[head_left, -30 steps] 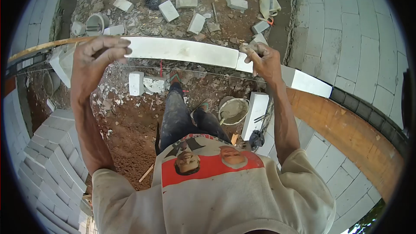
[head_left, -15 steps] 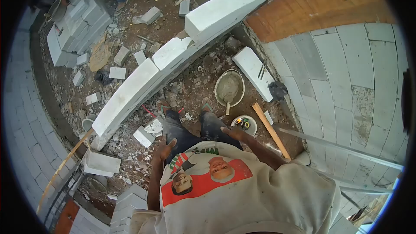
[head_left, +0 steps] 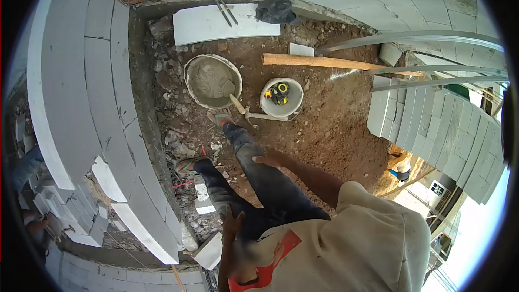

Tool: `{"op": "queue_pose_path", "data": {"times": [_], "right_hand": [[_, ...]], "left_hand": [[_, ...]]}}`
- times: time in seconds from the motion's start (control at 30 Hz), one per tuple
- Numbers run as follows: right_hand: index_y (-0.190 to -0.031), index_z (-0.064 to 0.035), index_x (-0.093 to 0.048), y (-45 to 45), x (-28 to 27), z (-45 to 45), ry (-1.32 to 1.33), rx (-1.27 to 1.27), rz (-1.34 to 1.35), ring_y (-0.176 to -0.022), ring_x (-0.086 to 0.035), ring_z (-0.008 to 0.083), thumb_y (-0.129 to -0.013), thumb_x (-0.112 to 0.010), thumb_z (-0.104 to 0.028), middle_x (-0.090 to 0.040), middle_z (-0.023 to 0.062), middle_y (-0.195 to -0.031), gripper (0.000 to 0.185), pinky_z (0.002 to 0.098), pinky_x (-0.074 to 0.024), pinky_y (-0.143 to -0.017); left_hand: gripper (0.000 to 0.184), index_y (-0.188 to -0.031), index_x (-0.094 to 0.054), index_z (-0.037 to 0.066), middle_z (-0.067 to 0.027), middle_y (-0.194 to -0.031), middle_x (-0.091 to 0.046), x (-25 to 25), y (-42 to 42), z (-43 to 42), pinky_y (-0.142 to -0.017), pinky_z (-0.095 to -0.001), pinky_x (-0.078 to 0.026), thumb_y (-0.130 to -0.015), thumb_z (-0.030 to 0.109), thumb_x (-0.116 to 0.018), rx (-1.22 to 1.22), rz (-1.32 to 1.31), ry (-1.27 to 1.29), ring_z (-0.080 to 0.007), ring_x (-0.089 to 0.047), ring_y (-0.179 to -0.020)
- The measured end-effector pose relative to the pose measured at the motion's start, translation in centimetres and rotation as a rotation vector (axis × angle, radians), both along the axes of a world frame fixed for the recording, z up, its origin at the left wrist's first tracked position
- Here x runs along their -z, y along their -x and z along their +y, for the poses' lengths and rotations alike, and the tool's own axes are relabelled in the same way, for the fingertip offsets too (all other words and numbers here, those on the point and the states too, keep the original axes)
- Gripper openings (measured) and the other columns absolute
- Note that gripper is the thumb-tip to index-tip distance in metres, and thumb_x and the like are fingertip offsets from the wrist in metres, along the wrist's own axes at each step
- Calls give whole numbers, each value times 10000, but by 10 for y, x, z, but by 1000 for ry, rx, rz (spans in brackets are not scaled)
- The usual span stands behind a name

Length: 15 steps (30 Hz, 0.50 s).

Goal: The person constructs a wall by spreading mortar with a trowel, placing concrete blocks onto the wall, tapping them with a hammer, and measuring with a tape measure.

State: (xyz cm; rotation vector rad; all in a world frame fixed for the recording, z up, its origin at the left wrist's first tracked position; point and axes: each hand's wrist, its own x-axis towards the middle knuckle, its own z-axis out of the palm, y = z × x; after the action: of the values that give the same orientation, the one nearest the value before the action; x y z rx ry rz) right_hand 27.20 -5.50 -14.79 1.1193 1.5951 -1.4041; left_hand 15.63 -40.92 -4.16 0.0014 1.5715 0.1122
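Note:
My left hand (head_left: pixel 233 219) rests against my left trouser leg, its fingers apart and holding nothing. On my right thigh lies my right hand (head_left: pixel 270 159), also empty, thumb stretched out and the other fingers partly hidden. In front of my feet stands a bucket of wet mortar (head_left: pixel 198 100) with a trowel (head_left: pixel 237 104) in it, its handle over the rim. Beside it is a white bucket (head_left: pixel 296 97) holding a yellow-and-black tape measure (head_left: pixel 280 93). A hammer (head_left: pixel 266 116) lies at its near side.
A low wall of white blocks (head_left: pixel 112 75) runs along the left. A long white block (head_left: pixel 200 26) carries pliers-like tools (head_left: pixel 225 11) and a black bag (head_left: pixel 276 11). A wooden plank (head_left: pixel 324 62) and metal channels (head_left: pixel 411 38) extend right. Another person's arm (head_left: pixel 38 224) shows far left.
My view has turned to the right, so the buckets now sit near the centre and the block wall at the left. Both hands stay on my legs.

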Motion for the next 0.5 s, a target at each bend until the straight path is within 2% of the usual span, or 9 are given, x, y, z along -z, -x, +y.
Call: {"op": "queue_pose_path", "data": {"times": [0.03,0.07,0.13,0.23,0.27,0.3,0.4,0.43,0.5], "right_hand": [[-1600,90,-378,-7,-3,-14,68,53,-20,-1349,-612,463,-872,-668,-807,-576,383,-1462,1190,485,-467,-1151],[-1600,90,-378,-7,1,-23,105,55,-47,-1349,-612,463,-872,-668,-807,-576,383,-1462,1190,485,-467,-1151],[-1648,117,-210,2,17,-31,141,-107,-322,-1399,-563,503,-900,-622,-816,-513,388,-1534,1265,486,-432,-1198],[-1626,107,-283,16,56,-7,103,54,-313,-1418,-534,529,-943,-572,-791,-518,416,-1508,1164,511,-425,-1201],[-1619,107,-297,16,81,-1,61,134,-315,-1421,-526,538,-959,-565,-769,-518,425,-1500,1129,520,-428,-1197],[-1601,95,-330,12,112,4,-29,42,-328,-1394,-539,552,-968,-607,-696,-535,426,-1478,1050,537,-430,-1188],[-1540,56,-424,-51,258,5,-313,51,-196,-1285,-587,585,-947,-740,-464,-593,409,-1400,849,596,-460,-1131],[-1514,3,-469,-69,299,6,-498,-137,-88,-1262,-587,574,-913,-770,-345,-623,381,-1351,757,623,-486,-1075],[-1544,-66,-457,-89,369,17,-594,-347,-167,-1339,-541,542,-956,-652,-253,-576,349,-1431,647,649,-485,-1064]], "left_hand": [[1092,-1740,-202,212,-468,-1679,-165,1,-6,2,-1262,-587,-319,-894,627,-752,17,6,44,-594,-274,-1562],[1092,-1740,-202,212,-468,-1679,-165,4,-11,5,-1262,-587,-319,-894,627,-752,19,-20,81,-594,-274,-1562],[1135,-1748,-140,233,-469,-1688,-118,19,-14,4,-1244,-617,-329,-888,624,-768,49,54,27,-625,-268,-1548],[1144,-1750,-99,253,-458,-1701,-63,35,-5,28,-1212,-660,-345,-895,605,-773,48,62,125,-652,-304,-1514],[1144,-1750,-95,257,-453,-1703,-63,42,-4,34,-1200,-671,-354,-897,594,-778,78,97,226,-654,-339,-1495],[1144,-1750,-95,257,-453,-1703,-63,49,-1,43,-1200,-671,-354,-897,594,-778,79,91,243,-654,-339,-1495],[1156,-1749,-117,262,-434,-1706,-78,78,-5,47,-1201,-678,-338,-877,550,-820,80,232,413,-635,-349,-1489],[1153,-1746,-135,263,-428,-1701,-93,89,-12,37,-1204,-672,-330,-868,523,-836,90,274,388,-625,-336,-1494],[1131,-1733,-190,266,-410,-1675,-160,99,-13,28,-1210,-659,-307,-849,471,-864,114,305,374,-590,-303,-1508]]}}
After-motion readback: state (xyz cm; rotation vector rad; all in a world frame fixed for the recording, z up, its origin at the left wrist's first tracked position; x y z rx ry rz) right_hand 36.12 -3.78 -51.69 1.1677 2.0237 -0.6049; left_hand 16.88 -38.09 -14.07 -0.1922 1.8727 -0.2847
